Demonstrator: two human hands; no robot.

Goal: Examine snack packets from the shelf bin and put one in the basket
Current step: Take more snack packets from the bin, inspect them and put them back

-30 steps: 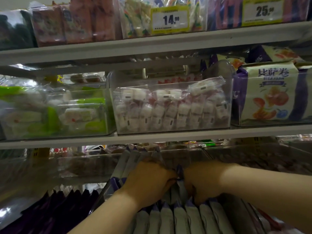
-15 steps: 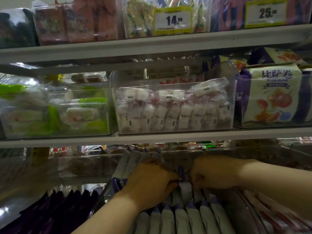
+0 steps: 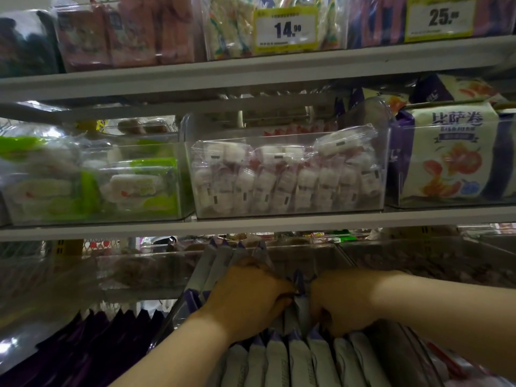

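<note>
Lower centre: L hand [image 3: 248, 300] & R hand [image 3: 344, 300] close together, both pinching raised snack packet [image 3: 300, 283]; fingertips hidden in bin [image 3: 315, 255].

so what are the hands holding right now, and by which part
The left hand and right hand pinch one grey snack packet near its purple top edge, one grip on each side.
</note>
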